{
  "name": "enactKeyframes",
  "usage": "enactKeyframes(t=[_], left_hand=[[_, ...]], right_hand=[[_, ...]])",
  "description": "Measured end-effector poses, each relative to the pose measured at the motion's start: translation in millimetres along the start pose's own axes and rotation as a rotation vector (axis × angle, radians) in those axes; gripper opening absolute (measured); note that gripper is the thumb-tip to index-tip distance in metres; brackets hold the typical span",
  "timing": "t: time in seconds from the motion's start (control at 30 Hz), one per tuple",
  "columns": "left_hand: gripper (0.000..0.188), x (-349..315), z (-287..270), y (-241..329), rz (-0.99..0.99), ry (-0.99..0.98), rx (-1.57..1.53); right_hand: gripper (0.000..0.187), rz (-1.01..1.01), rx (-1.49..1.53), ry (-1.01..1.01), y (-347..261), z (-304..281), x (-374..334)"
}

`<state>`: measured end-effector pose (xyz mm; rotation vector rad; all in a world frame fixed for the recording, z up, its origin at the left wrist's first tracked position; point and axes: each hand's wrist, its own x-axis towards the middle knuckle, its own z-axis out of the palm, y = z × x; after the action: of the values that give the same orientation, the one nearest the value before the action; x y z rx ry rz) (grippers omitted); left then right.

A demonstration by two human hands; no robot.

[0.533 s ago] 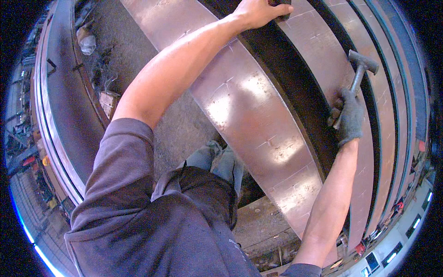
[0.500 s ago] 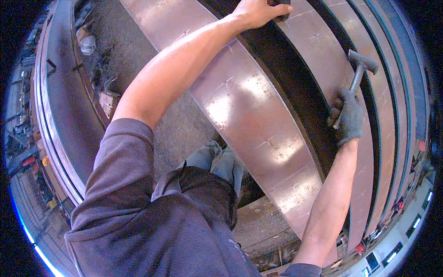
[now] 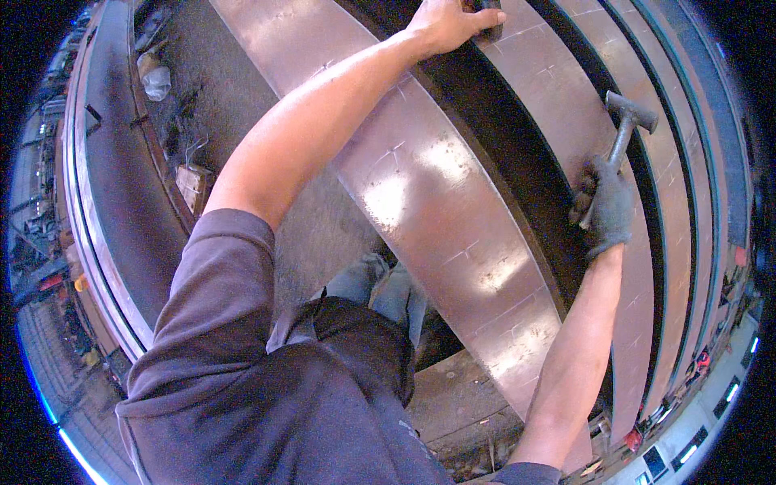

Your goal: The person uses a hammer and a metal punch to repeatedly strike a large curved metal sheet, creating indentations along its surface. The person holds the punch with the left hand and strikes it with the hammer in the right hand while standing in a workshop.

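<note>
My gloved right hand (image 3: 605,208) is wrapped round the handle of a steel hammer (image 3: 630,121), its head up and away from me. The hammer is over the long steel beams at the right. At the top edge my bare left hand (image 3: 446,24) grips a small dark block-like object (image 3: 488,26), thumb along its side; its exact kind is unclear and some fingers are out of the picture. Below my left forearm runs the nearest steel beam (image 3: 428,190), brownish, shiny in patches, with thin pale cross marks.
Several more beams (image 3: 558,77) lie side by side to the right, with deep dark gaps between them. A large dark beam (image 3: 129,170) stands at the left. Wooden planks (image 3: 461,396) lie near my legs. A crumpled plastic bag (image 3: 156,82) is on the floor (image 3: 234,73).
The view has shifted slightly. My right hand and the hammer sit a little lower and to the left in the picture. Both hands keep their hold.
</note>
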<state>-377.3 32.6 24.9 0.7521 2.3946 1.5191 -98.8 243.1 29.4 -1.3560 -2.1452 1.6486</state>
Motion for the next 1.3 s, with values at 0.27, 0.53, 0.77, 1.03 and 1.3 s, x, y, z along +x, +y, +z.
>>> enactKeyframes(t=[0.27,0.53,0.77,1.03,1.3], left_hand=[[0.053,-5,4,-7,0.123,0.058,0.141],[0.067,-6,2,-5,0.123,0.06,0.212],[0.059,-10,1,-5,0.084,0.035,0.176],[0.049,-7,5,-21,0.266,-0.017,0.041],[0.043,-10,1,-18,0.396,-0.027,0.099]], right_hand=[[0.021,0.011,0.084,0.006,0,3,-2],[0.021,0.002,0.04,0.026,3,1,2],[0.022,0.008,0.136,-0.021,-3,5,-7],[0.019,-0.069,-0.007,0.013,-12,9,-23],[0.02,-0.315,-0.171,-0.075,-142,17,-89]])
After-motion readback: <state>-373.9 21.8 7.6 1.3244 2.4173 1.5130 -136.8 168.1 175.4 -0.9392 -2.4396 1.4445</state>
